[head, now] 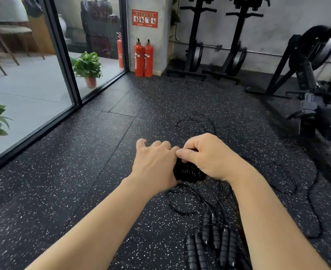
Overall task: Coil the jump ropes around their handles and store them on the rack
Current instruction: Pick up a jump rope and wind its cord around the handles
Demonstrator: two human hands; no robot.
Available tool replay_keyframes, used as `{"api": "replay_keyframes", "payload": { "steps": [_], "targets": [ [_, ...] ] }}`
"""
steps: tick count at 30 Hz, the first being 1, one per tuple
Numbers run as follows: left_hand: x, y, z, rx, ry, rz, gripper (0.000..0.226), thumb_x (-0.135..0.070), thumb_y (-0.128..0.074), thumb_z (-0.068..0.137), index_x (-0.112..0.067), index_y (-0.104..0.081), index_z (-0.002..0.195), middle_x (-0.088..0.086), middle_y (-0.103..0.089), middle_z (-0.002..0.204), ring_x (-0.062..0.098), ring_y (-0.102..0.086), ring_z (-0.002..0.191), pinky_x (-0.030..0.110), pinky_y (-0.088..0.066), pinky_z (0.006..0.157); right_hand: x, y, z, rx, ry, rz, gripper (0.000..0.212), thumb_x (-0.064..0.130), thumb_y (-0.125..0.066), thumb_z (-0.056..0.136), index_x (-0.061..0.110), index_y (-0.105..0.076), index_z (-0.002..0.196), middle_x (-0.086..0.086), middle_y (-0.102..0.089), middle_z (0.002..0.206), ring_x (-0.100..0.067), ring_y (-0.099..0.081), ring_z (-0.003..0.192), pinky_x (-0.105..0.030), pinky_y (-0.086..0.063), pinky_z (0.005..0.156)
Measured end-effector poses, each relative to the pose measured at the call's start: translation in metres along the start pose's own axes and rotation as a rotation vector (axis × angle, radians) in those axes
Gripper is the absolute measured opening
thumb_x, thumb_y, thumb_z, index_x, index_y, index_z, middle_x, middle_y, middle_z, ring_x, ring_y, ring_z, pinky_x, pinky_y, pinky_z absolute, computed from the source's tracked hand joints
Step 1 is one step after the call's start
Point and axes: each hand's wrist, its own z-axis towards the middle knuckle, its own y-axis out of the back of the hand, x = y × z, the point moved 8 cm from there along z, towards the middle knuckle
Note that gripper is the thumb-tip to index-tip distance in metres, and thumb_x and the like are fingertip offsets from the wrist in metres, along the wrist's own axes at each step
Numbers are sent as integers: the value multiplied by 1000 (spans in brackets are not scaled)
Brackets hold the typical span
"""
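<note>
Both hands — left hand (157,162), right hand (205,154) — grip one coiled rope bundle (188,170).

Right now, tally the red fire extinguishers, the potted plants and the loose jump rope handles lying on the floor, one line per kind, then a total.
Red fire extinguishers: 3 (one behind the glass)
Potted plants: 2
Loose jump rope handles on the floor: about 6, partly overlapping, so the count is approximate
Total: about 11
</note>
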Motion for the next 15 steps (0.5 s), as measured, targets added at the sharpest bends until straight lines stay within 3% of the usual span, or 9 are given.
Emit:
{"api": "replay_keyframes", "payload": {
  "steps": [4, 7, 9, 12, 15],
  "targets": [
    [-12, -1, -3, 85, -149, 10, 37, -41, -62, 78, -28, -57, 113, -11, -42, 96, 14, -49, 105, 57, -18, 113, -20, 10, 0, -66, -23, 44, 45, 60, -71, 73, 17, -62, 65, 9, -55, 56, -10, -51, 57, -39, -48, 64],
    [-16, -1, -7, 96, -221, -59, 21, -34, -59, 81, -31, -53, 101, -14, -37, 92, 12, -45, 103, 59, -14, 116, -33, 15, -3, -75, -77, 114, 56, 69, -73, 57, 16, -57, 58, 11, -49, 46, -7, -44, 48, -32, -40, 58],
    [-17, 0, -9, 108, -243, -115, 20, -33, -58, 84, -33, -52, 103, -16, -34, 92, 11, -42, 106, 61, -12, 117, -37, 15, -3, -67, -88, 146, 60, 75, -70, 50, 17, -56, 54, 11, -47, 44, -7, -41, 45, -30, -37, 56],
    [-16, 3, -11, 122, -259, -195, 22, -38, -56, 87, -34, -54, 109, -18, -33, 97, 13, -40, 111, 57, -23, 115, -43, 12, -2, -66, -80, 223, 63, 74, -69, 48, 13, -57, 56, 7, -48, 48, -10, -42, 47, -31, -36, 56],
    [-16, 7, -13, 87, -285, -244, 21, -44, -55, 86, -36, -50, 104, -17, -42, 101, 12, -40, 104, 43, -40, 95, -52, 12, -2, -83, -98, 229, 67, 80, -66, 48, 14, -59, 58, 8, -50, 50, -9, -44, 50, -29, -37, 58]
  ]
}}
